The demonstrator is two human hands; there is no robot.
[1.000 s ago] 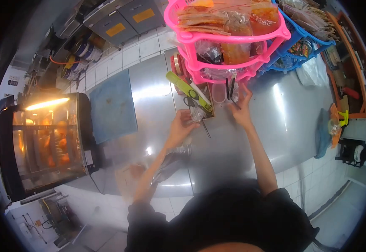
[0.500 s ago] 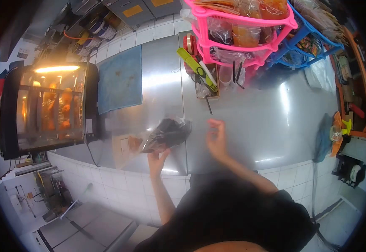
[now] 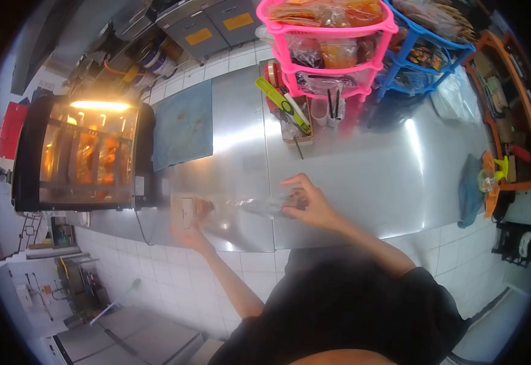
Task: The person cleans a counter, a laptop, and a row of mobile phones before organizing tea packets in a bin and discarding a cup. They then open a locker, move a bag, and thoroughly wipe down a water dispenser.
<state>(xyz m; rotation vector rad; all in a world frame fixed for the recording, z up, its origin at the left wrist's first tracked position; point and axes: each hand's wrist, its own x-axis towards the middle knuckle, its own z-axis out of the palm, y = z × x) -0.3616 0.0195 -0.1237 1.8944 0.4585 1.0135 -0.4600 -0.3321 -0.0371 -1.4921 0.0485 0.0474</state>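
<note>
A clear plastic bag (image 3: pixel 259 205) with something dark at one end stretches over the steel counter. My right hand (image 3: pixel 315 207) pinches the dark end between thumb and fingers, with the index finger raised. At the left, my left hand (image 3: pixel 187 234) is beside a flat brown paper piece (image 3: pixel 187 211) bearing a pale rectangle, near the counter's front edge. Motion blurs the left hand's fingers, and I cannot tell whether they grip the paper.
A lit glass-fronted oven (image 3: pixel 89 152) stands at the left, with a blue cloth (image 3: pixel 183 125) alongside. Behind, a pink tiered rack (image 3: pixel 332 30) and a blue rack (image 3: pixel 426 64) hold bagged goods. A small box (image 3: pixel 296 134) of tools, including a lime-green one, sits before them.
The plastic bag has passed from my left hand to my right and now stretches out lengthwise. My left hand has moved left to the brown paper. The view has shifted slightly.
</note>
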